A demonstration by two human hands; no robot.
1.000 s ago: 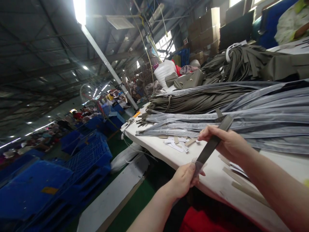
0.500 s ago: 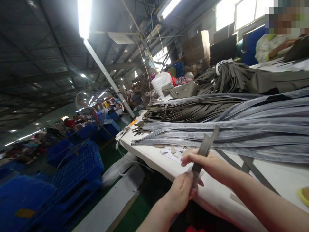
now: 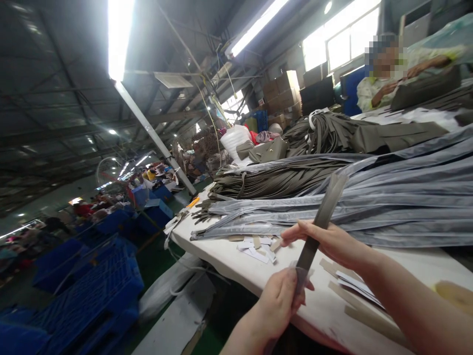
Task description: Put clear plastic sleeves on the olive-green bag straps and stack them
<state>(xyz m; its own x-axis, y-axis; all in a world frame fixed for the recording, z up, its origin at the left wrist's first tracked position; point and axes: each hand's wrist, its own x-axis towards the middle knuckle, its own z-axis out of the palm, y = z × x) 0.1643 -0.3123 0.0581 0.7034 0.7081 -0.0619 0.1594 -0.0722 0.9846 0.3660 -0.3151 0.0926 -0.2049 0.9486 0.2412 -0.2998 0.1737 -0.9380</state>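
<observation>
Heaps of straps (image 3: pixel 406 197) behind grey strip (image 3: pixel 327 207)

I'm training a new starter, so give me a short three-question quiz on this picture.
1. True or false: the left hand and right hand both hold the strap.
2. Where do the paper scraps lie? A on the table; B on the floor; C in the left hand.
3. Fill in: behind the right hand lies a pile of long ___ strips.
Key: 1 true; 2 A; 3 grey.
</observation>
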